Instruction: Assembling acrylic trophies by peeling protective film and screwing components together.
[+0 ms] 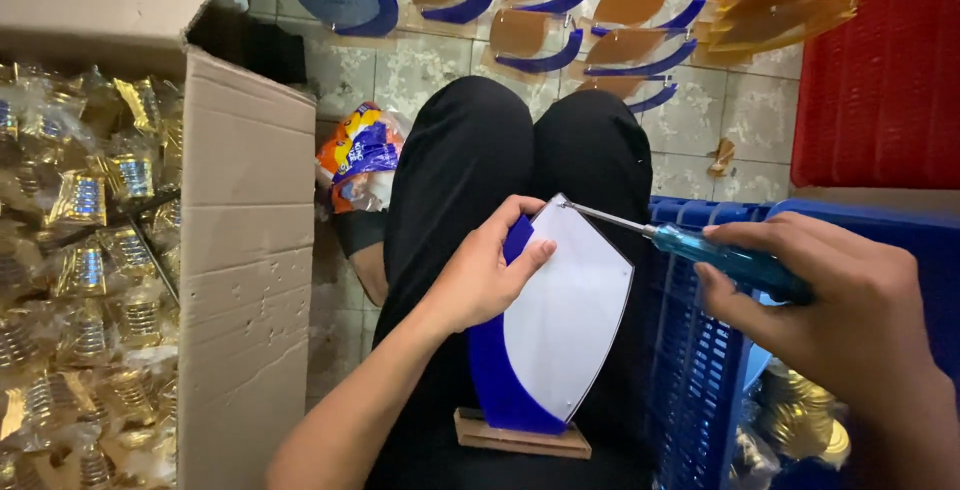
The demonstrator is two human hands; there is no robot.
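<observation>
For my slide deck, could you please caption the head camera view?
Left hand steadies a blue-and-white plaque while the right hand sets a blue-handled screwdriver to its top corner.

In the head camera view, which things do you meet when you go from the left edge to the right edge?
Cardboard box of gold wrapped pieces → left hand → blue and white plaque → screwdriver → right hand.

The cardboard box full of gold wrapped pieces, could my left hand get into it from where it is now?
Probably yes. The left hand steadies the shield plaque on the lap, and the cardboard box stands just left with its top open. Nothing lies between them, but the hand would have to let go of the plaque first.
</observation>
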